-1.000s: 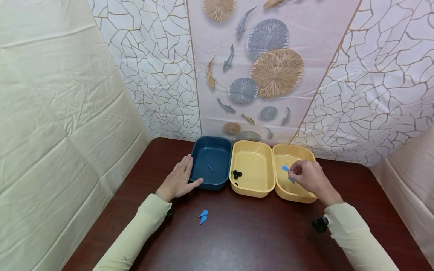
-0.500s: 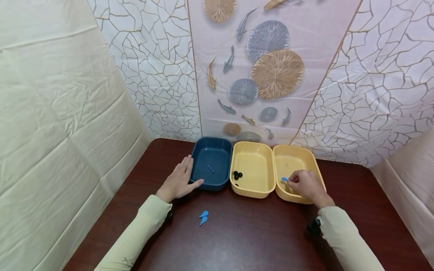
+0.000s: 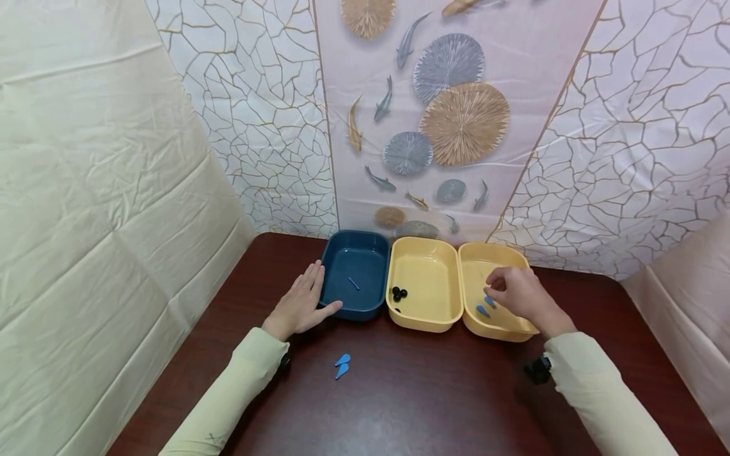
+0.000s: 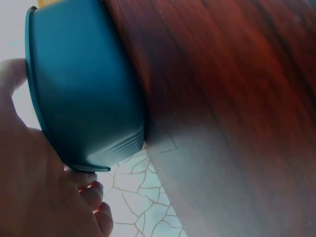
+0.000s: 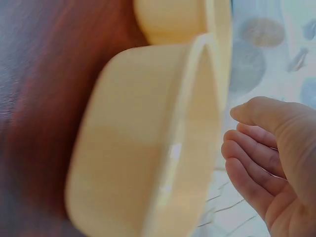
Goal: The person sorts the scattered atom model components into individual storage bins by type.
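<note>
My left hand [image 3: 298, 301] lies with straight fingers against the left side and near corner of the dark blue bin [image 3: 355, 313]. A thin blue stick [image 3: 354, 284] is on that bin's floor. Over the right yellow bin [image 3: 495, 332] hovers my right hand [image 3: 523, 299], fingers loosely bent. The right wrist view shows its thumb apart from the fingertips, nothing between. Below it, a blue teardrop-shaped piece [image 3: 483, 311] and a second blue piece [image 3: 490, 301] lie in the bin. On the table, two more blue teardrop-shaped pieces [image 3: 342, 366] lie together.
Between the other two bins stands the middle yellow bin [image 3: 428, 325], with several black balls [image 3: 397, 294] near its left side. All three bins stand side by side on a dark wooden table [image 3: 410, 392], close to a patterned cloth backdrop [image 3: 422, 158].
My right hand lowered a blue teardrop-shaped piece into the right yellow bin, let go of it and rose slightly. The left hand has stayed in place.
</note>
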The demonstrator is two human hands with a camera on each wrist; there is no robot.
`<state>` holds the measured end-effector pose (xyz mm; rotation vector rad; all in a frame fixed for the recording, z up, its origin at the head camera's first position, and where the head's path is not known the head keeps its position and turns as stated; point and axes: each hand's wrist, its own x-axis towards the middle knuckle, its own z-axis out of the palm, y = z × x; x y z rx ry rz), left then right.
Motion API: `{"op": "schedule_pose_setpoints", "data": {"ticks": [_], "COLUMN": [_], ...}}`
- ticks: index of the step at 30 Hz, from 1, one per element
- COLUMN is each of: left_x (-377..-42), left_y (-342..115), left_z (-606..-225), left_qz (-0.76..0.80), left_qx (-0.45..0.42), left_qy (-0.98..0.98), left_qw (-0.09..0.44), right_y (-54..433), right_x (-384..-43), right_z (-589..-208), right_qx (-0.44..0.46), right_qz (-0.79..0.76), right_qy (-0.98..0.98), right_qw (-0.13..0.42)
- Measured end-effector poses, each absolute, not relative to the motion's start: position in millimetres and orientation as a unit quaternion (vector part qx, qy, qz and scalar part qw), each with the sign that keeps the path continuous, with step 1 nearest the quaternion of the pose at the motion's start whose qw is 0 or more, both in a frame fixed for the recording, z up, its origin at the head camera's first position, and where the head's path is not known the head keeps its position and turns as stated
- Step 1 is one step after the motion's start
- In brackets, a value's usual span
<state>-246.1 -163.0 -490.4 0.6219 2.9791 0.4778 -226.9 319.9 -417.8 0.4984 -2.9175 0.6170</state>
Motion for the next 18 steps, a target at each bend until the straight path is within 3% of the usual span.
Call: {"op": "schedule_pose_setpoints", "data": {"ticks": [18], "left_x": [-245], "left_y": [-162], "left_z": [-488], "left_qz": [0.163], "left_qx": [0.208], "left_qy": [0.964], "left_qw": [0.023], "right_y": [252], "right_x": [-207], "right_z": [-362], "right_qx": [0.263], "right_qz": [0.170], "right_qy": [-0.944], "right_qw": [0.108]}}
